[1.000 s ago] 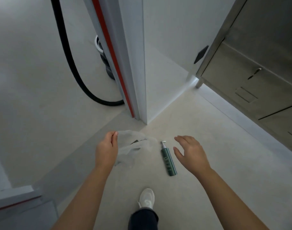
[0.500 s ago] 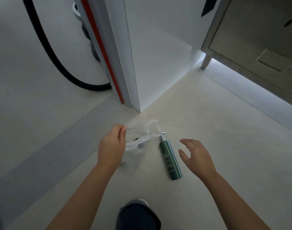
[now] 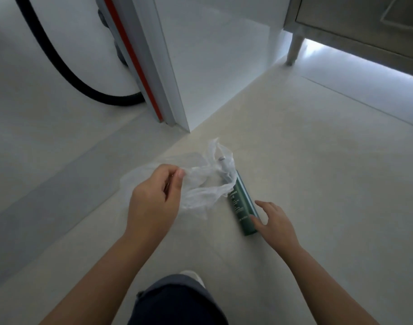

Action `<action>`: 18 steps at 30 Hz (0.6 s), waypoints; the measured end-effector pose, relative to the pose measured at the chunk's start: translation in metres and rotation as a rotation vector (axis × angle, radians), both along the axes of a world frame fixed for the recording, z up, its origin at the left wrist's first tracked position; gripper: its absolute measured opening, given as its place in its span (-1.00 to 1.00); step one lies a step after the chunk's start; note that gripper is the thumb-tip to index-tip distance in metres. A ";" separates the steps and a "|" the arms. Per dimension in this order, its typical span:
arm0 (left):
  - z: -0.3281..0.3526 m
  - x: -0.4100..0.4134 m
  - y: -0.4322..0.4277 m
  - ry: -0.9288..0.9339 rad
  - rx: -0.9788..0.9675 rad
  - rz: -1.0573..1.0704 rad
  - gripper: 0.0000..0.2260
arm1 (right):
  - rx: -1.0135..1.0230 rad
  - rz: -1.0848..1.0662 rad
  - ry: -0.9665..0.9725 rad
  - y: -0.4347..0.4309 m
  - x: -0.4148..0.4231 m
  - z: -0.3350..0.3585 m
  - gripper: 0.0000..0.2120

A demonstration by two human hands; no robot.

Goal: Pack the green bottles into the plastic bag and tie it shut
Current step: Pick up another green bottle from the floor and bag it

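Observation:
A dark green pump bottle (image 3: 242, 205) lies on the pale floor, its pump end pointing away from me and partly veiled by the bag. My left hand (image 3: 154, 198) pinches a thin clear plastic bag (image 3: 202, 184) and holds it up just left of the bottle. My right hand (image 3: 274, 221) has its fingers spread and its fingertips touch the bottle's lower right side near the base. Only one green bottle shows.
A white wall corner with a red-edged door frame (image 3: 139, 66) stands ahead. A black hose (image 3: 67, 73) curves over the floor at the left. A metal cabinet on legs (image 3: 294, 45) is at the upper right. My knee (image 3: 177, 301) is at the bottom.
My right hand has moved in from beside the bottle until its fingertips touch it. My left hand has lifted the bag, which now drapes over the bottle's pump end. The view tilted down.

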State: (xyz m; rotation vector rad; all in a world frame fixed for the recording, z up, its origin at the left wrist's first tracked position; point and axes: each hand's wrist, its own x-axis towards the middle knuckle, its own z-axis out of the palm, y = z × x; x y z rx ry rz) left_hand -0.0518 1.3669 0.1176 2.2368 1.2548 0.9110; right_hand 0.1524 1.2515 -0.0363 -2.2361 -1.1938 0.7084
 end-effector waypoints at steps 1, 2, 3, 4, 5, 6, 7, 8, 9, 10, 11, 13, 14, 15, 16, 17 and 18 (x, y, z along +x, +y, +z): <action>-0.001 -0.001 -0.003 -0.003 0.007 -0.007 -0.80 | -0.008 -0.016 0.017 -0.002 -0.001 -0.006 -0.63; -0.002 -0.002 -0.007 -0.006 0.015 -0.013 -0.80 | -0.018 -0.032 0.032 -0.004 -0.003 -0.012 -0.62; -0.004 -0.002 -0.009 -0.013 0.020 -0.015 -0.80 | -0.030 -0.046 0.048 -0.006 -0.006 -0.018 -0.60; -0.005 -0.002 -0.011 -0.024 0.019 -0.014 -0.80 | -0.042 -0.061 0.067 -0.008 -0.007 -0.025 -0.59; -0.007 -0.001 -0.013 -0.037 0.013 -0.008 -0.82 | -0.052 -0.078 0.087 -0.009 -0.009 -0.030 -0.57; -0.010 -0.001 -0.015 -0.051 0.003 0.000 -0.84 | -0.059 -0.092 0.105 -0.010 -0.010 -0.036 -0.56; -0.012 -0.001 -0.017 -0.066 -0.007 0.006 -0.84 | -0.058 -0.104 0.121 -0.010 -0.012 -0.041 -0.55; -0.014 -0.001 -0.018 -0.080 -0.018 0.012 -0.84 | -0.051 -0.119 0.140 -0.010 -0.014 -0.046 -0.54; -0.015 0.000 -0.020 -0.090 -0.024 0.018 -0.83 | -0.039 -0.140 0.160 -0.009 -0.016 -0.050 -0.52; -0.016 0.000 -0.021 -0.097 -0.028 0.025 -0.82 | -0.027 -0.166 0.179 -0.009 -0.017 -0.053 -0.51; -0.017 0.000 -0.022 -0.104 -0.032 0.030 -0.81 | -0.019 -0.195 0.200 -0.008 -0.019 -0.056 -0.49; -0.019 0.000 -0.023 -0.123 -0.050 0.035 -0.81 | -0.021 -0.262 0.262 -0.006 -0.023 -0.060 -0.46; -0.020 0.000 -0.024 -0.135 -0.059 0.037 -0.81 | -0.024 -0.297 0.299 -0.005 -0.024 -0.061 -0.45; -0.021 0.001 -0.026 -0.147 -0.067 0.037 -0.81 | -0.022 -0.324 0.327 -0.005 -0.024 -0.062 -0.44; -0.021 0.001 -0.027 -0.153 -0.071 0.036 -0.82 | -0.016 -0.339 0.342 -0.005 -0.024 -0.063 -0.44; -0.022 0.001 -0.028 -0.151 -0.071 0.032 -0.82 | -0.009 -0.344 0.347 -0.006 -0.022 -0.064 -0.45; -0.023 0.001 -0.030 -0.147 -0.069 0.028 -0.83 | -0.004 -0.347 0.343 -0.008 -0.020 -0.065 -0.45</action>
